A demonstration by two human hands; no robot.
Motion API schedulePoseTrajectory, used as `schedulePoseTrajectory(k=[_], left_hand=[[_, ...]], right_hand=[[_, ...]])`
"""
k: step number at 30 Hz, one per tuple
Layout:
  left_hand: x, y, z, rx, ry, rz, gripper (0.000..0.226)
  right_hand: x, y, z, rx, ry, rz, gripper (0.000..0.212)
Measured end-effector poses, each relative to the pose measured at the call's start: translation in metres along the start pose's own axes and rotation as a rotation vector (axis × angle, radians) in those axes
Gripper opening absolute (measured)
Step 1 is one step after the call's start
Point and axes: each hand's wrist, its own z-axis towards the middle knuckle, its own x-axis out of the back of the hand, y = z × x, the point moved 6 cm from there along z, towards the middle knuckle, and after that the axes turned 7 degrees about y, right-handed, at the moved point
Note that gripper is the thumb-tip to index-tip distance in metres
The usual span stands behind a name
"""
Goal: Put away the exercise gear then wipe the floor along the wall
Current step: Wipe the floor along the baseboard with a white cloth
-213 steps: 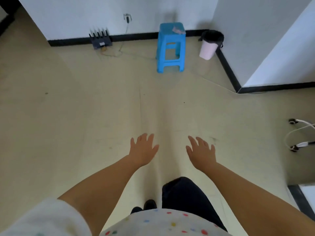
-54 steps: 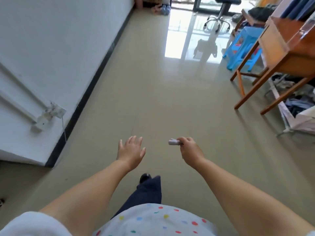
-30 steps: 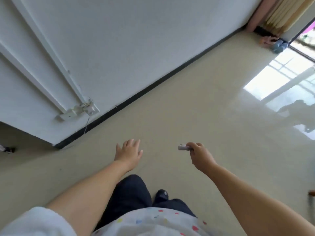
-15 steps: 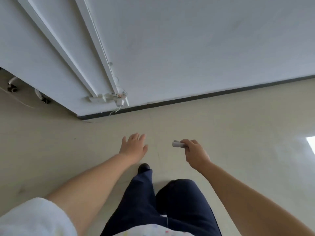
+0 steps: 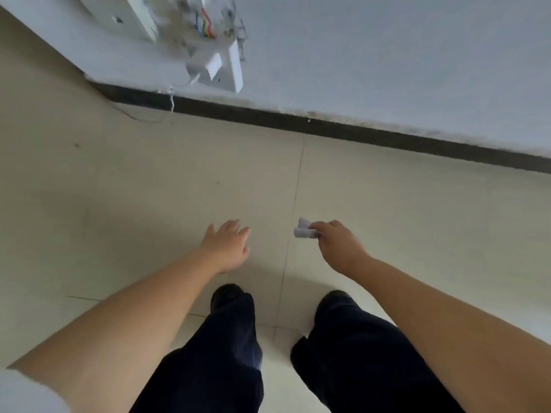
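- Beige tile floor (image 5: 149,204) fills most of the view and runs up to the wall; this strip along the wall looks like the part to be wiped, and no exercise gear shows here.
- White wall (image 5: 387,55) stands ahead, the person facing it with both feet near it, a stance that suits bending to the floor edge.
- Black skirting (image 5: 328,128) marks where floor meets wall, so it gives a line for the wipe to follow.
- Loose socket (image 5: 220,67) hangs off the wall with coloured wires bared, and a thin cord trails to the floor; a damp wipe should probably keep away from it.
- Left hand (image 5: 228,245) is released, fingers straight and spread, holding nothing, likely free for balance.
- Right hand (image 5: 337,244) pinches a small white wipe (image 5: 304,231) at the fingertips, well above the floor, out in front ready to go down.
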Motion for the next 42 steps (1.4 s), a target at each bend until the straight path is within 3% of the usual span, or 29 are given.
schedulePoseTrajectory(k=[2,6,10,13,16,18,23,26,30,34,38,42], left_hand=[[-0.022,-0.018,0.049,0.005,0.023,-0.03,0.056],[-0.071,-0.051,0.138,-0.006,0.244,0.05,0.06],[-0.121,-0.084,0.172,-0.097,0.333,0.085,0.063],[-0.134,-0.101,0.179,-0.154,0.354,0.111,0.071],[-0.136,-0.097,0.179,-0.152,0.289,0.053,0.08],[-0.129,-0.094,0.178,-0.15,0.349,-0.003,0.077],[-0.14,-0.105,0.182,-0.172,0.369,0.032,0.07],[-0.142,-0.103,0.182,-0.149,0.334,0.045,0.065],[-0.139,-0.103,0.184,-0.179,0.374,-0.037,0.067],[-0.127,-0.103,0.183,-0.163,0.454,-0.202,0.087],[-0.114,-0.088,0.176,-0.067,0.471,-0.191,0.081],[-0.107,-0.086,0.177,-0.053,0.427,-0.076,0.085]], right_hand=[[-0.054,0.001,0.042,0.05,-0.028,-0.017,0.04],[-0.153,0.004,0.114,0.228,-0.014,-0.143,0.051],[-0.247,0.005,0.113,0.617,0.013,-0.443,0.055],[-0.273,0.014,0.105,0.834,0.014,-0.557,0.062],[-0.249,0.027,0.125,1.08,-0.041,-0.645,0.054],[-0.222,0.037,0.16,1.059,-0.031,-0.693,0.049],[-0.14,0.022,0.271,0.68,0.11,-0.635,0.064],[-0.104,-0.004,0.325,0.509,0.118,-0.588,0.054],[-0.099,-0.035,0.332,0.323,0.109,-0.504,0.058],[-0.192,-0.026,0.215,0.504,0.14,-0.387,0.055],[-0.296,0.01,0.062,0.793,-0.112,-0.486,0.052],[-0.269,0.022,0.101,0.967,-0.09,-0.462,0.042]])
